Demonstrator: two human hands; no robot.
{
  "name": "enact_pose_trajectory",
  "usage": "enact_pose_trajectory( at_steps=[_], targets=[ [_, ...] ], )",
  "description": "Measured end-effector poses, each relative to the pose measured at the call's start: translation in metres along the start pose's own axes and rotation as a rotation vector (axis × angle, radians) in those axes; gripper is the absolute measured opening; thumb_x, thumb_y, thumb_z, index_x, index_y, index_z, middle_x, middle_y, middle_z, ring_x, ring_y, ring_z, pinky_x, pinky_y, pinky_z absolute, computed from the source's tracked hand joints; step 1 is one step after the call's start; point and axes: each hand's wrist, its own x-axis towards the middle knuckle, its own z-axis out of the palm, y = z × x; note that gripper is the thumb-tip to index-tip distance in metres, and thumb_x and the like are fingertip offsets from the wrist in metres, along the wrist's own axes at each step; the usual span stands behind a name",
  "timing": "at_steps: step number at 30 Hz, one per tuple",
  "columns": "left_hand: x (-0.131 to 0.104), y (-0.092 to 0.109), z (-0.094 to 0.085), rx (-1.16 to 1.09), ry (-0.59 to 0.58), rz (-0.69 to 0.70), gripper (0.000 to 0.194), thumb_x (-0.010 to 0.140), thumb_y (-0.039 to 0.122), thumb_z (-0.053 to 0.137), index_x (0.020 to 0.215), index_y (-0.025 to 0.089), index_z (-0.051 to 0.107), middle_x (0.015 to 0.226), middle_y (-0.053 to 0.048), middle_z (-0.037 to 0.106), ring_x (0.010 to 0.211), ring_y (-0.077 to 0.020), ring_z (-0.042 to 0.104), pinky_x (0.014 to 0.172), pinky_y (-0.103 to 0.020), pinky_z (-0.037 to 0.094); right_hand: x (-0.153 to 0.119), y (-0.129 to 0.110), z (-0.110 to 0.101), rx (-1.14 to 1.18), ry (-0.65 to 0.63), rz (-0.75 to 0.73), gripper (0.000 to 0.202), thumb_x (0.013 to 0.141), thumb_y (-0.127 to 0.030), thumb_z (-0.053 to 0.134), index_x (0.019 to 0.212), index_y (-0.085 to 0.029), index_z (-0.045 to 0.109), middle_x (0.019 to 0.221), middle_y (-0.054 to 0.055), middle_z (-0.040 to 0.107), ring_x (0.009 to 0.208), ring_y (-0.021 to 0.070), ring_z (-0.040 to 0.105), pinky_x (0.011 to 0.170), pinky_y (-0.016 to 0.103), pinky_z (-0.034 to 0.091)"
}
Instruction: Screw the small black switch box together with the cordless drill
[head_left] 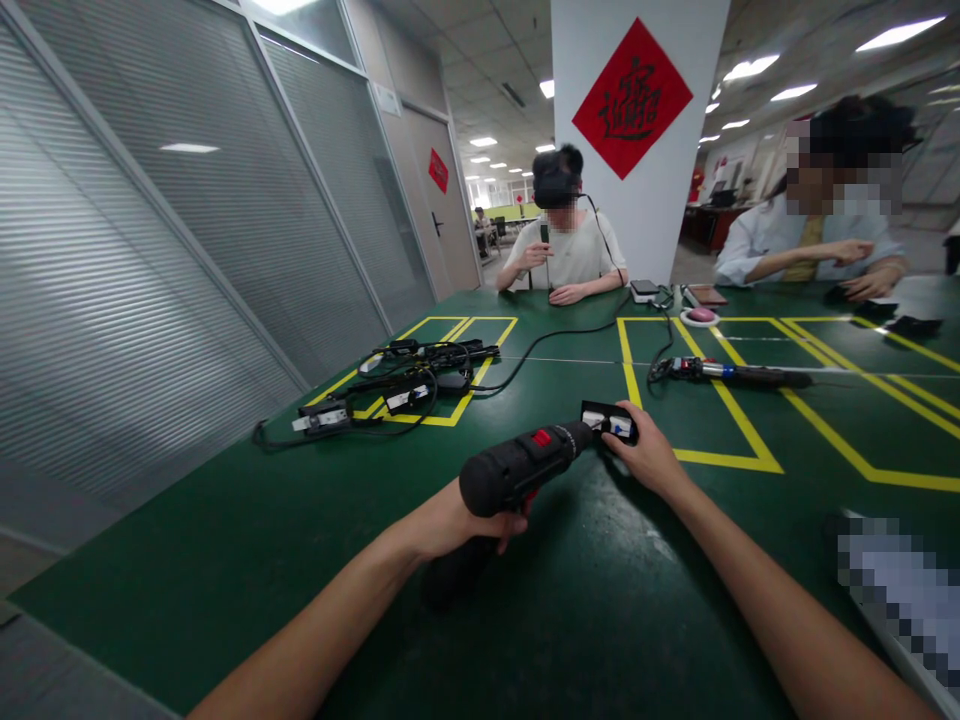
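Observation:
A black cordless drill (525,465) with a red switch is held in my left hand (480,515), its fingers wrapped round the grip near the trigger. The drill points right, and its tip meets a small black part with white blocks (609,422). My right hand (643,445) pinches that small part at its right end, just above the green table (360,600). The exact contact between the bit and the part is too small to make out.
Black cabled parts (427,375) lie at the left inside yellow tape lines. A cabled tool (731,372) rests at the right, with a pink round object (701,316) behind it. Two people sit across the table. A blurred panel (900,590) is at the near right.

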Motion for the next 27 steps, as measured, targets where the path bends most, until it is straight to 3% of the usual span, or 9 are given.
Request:
enact_pose_trajectory(
  at_steps=[8,17,24,27],
  targets=[
    [0.001,-0.007,-0.002,-0.007,-0.010,0.059,0.042,0.072,0.027,0.075,0.107,0.013,0.057,0.095,-0.004,0.059,0.062,-0.0092,0.054,0.055,-0.026,0.048,-0.001,-0.001,-0.001,0.000,-0.001,-0.004,0.053,0.081,-0.037,0.061,0.129,-0.022,0.047,0.126,0.011,0.055,0.114,0.0266,0.056,0.100,0.044,0.043],
    [0.000,-0.002,-0.003,0.002,-0.009,0.012,0.040,0.073,0.025,0.075,0.108,0.014,0.058,0.092,-0.003,0.060,0.064,-0.0103,0.057,0.056,-0.025,0.048,0.000,0.000,0.001,-0.009,0.008,-0.005,0.055,0.080,-0.038,0.061,0.129,-0.019,0.047,0.128,0.012,0.055,0.117,0.0267,0.054,0.103,0.043,0.041],
    [0.001,-0.010,-0.005,0.005,-0.044,0.058,0.054,0.078,0.024,0.071,0.127,0.019,0.050,0.118,-0.010,0.061,0.060,-0.0079,0.058,0.058,-0.027,0.049,0.000,-0.003,0.000,-0.009,0.001,-0.009,0.053,0.080,-0.037,0.061,0.128,-0.019,0.048,0.124,0.011,0.056,0.113,0.0262,0.056,0.100,0.042,0.043],
    [0.001,-0.010,-0.004,0.016,-0.036,0.067,0.056,0.077,0.024,0.071,0.129,0.020,0.049,0.115,-0.010,0.062,0.059,-0.0081,0.058,0.058,-0.027,0.049,0.000,-0.003,0.000,-0.014,0.009,-0.002,0.054,0.079,-0.036,0.062,0.128,-0.020,0.048,0.124,0.011,0.056,0.111,0.0262,0.057,0.100,0.042,0.044]
  ],
)
